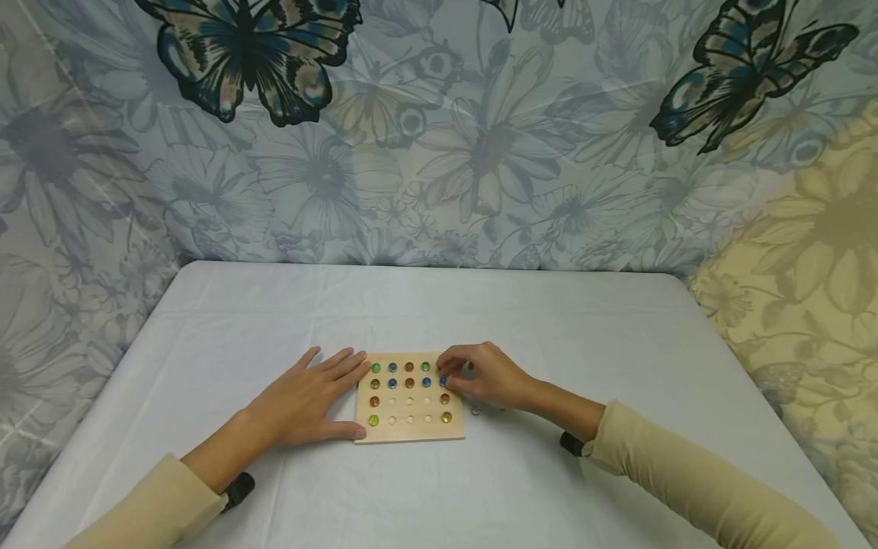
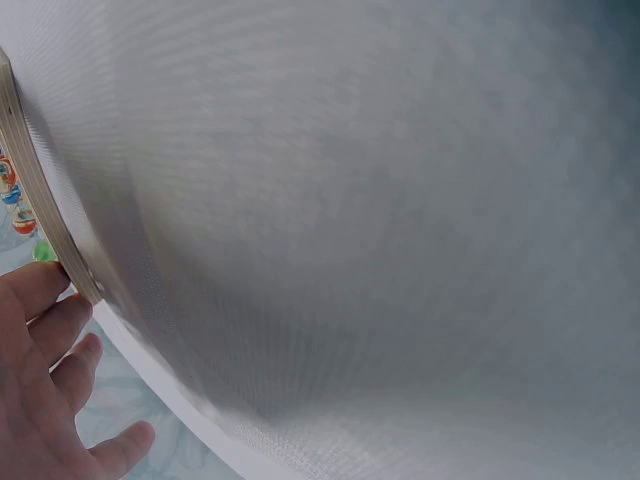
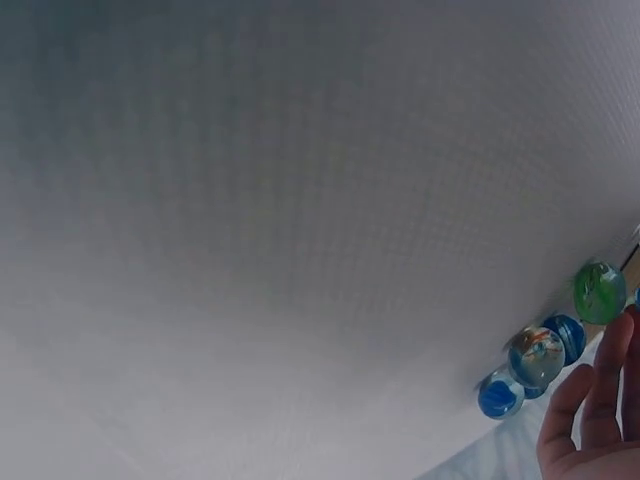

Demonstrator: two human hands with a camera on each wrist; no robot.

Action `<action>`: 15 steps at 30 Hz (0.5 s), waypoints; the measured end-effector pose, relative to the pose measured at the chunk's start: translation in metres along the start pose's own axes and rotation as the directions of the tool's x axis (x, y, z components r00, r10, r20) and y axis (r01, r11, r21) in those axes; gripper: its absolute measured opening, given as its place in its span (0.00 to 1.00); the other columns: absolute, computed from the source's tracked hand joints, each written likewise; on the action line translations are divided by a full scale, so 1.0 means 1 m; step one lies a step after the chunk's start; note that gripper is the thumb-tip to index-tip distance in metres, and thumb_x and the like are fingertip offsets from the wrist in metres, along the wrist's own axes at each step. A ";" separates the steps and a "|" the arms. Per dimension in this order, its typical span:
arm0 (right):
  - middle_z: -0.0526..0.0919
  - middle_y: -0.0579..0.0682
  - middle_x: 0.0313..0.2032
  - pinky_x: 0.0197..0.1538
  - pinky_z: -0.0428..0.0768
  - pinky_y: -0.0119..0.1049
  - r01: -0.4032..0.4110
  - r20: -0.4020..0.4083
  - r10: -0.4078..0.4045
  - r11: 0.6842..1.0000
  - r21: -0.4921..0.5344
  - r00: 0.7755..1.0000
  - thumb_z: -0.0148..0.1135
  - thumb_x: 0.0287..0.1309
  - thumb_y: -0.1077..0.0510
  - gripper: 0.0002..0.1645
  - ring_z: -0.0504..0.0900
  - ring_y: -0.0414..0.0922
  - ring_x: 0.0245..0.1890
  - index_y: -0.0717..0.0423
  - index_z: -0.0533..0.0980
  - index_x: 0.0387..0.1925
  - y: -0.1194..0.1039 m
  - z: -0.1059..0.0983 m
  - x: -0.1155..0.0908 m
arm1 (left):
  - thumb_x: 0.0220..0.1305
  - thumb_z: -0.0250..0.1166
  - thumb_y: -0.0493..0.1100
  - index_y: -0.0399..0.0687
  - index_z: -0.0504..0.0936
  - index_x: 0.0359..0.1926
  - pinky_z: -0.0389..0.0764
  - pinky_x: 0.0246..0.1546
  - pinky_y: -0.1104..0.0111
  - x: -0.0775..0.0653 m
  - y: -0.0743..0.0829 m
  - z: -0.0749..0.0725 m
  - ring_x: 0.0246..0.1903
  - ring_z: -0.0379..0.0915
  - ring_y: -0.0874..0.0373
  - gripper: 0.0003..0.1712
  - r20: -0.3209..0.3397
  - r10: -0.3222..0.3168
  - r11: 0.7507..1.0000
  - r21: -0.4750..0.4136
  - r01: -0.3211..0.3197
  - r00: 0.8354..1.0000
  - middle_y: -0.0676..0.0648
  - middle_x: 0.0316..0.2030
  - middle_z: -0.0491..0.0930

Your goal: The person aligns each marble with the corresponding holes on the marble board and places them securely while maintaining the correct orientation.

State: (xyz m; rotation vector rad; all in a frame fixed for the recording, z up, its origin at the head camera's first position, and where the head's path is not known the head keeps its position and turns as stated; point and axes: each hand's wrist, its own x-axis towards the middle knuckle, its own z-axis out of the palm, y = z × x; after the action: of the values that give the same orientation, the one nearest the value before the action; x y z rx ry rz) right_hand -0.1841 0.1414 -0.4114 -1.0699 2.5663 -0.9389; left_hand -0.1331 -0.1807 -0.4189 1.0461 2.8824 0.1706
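A square-cornered wooden board (image 1: 410, 431) with rows of round hollows lies on the table. Colored glass marbles fill the visible hollows of its two far rows and the end hollows of the nearer rows. My left hand (image 1: 302, 400) is spread flat beside it, fingertips at the far left corner and thumb at the near left corner. At the right edge, my right hand (image 1: 490, 374) has thumb and index finger around a blue marble (image 1: 443, 380) at the second row's end. This hand hides the far right corner.
Loose marbles lie right of the board, mostly behind the right hand in the head view. In the right wrist view they include a green marble (image 3: 600, 293) and a blue marble (image 3: 500, 395). White cloth (image 1: 549, 320) covers the table, against a patterned fabric backdrop (image 1: 439, 191).
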 end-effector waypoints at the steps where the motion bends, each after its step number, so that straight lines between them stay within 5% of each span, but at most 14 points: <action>1: 0.88 0.42 0.40 0.45 0.82 0.38 0.002 -0.003 -0.002 1.000 -0.001 1.000 0.70 0.58 0.64 0.14 0.83 0.35 0.41 0.55 0.82 0.47 0.000 -0.001 -0.001 | 0.59 0.49 0.81 0.46 0.63 0.75 0.54 0.69 0.39 0.000 0.000 0.000 0.73 0.55 0.47 0.57 -0.001 0.000 1.000 0.001 0.000 1.000 0.45 0.74 0.60; 15: 0.87 0.45 0.39 0.42 0.81 0.43 -0.034 -0.101 0.030 0.999 -0.034 0.994 0.70 0.58 0.65 0.15 0.82 0.39 0.39 0.59 0.82 0.48 0.022 -0.032 -0.026 | 0.59 0.50 0.81 0.46 0.63 0.75 0.54 0.69 0.39 0.000 0.001 0.000 0.73 0.55 0.47 0.56 0.002 -0.002 1.000 0.005 0.002 1.000 0.45 0.74 0.60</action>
State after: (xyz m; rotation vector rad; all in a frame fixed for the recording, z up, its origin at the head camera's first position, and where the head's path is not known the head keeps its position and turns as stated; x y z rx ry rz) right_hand -0.1905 0.1868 -0.4015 -1.0127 2.6828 -0.9658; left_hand -0.1327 -0.1797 -0.4186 1.0432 2.8831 0.1626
